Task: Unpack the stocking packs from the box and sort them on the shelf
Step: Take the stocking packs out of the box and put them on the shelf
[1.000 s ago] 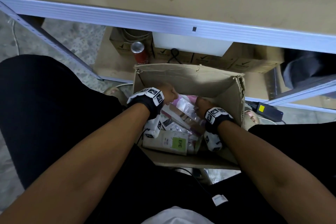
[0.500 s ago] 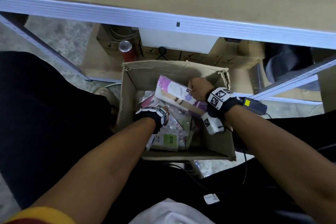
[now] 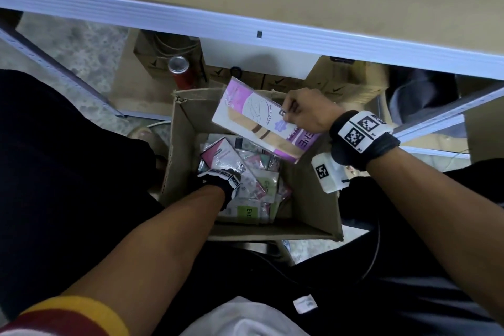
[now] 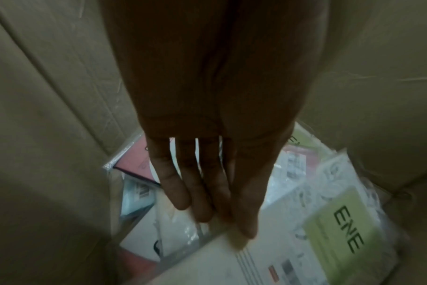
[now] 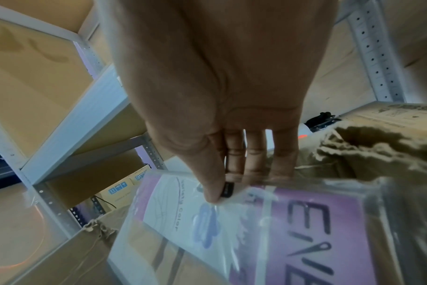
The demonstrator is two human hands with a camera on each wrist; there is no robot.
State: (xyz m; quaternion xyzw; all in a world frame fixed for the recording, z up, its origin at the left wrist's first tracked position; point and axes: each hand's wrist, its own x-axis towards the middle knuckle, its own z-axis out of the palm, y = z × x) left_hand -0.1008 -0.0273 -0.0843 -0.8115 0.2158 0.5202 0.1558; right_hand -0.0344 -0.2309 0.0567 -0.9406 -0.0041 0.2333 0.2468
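Fingers: left hand (image 4: 207,135) has its fingers (image 4: 178,192) straight, reaching down to the packs in the box (image 3: 313,215); it grasps nothing.
Right hand (image 3: 305,113): pinches the purple stocking pack (image 3: 261,123), tilted above the box.
Remaining packs (image 3: 253,185): loose on the box bottom.
Shelf (image 3: 272,38): beyond the box.

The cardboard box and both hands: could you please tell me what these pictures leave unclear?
- Head view: the left hand is hidden behind its wrist strap.
- Head view: how many packs fill the box is unclear; they overlap.
- Right wrist view: the purple pack is blurred and cut off by the frame; the right hand pinches its edge.
- Left wrist view: the green pack is motion-blurred.
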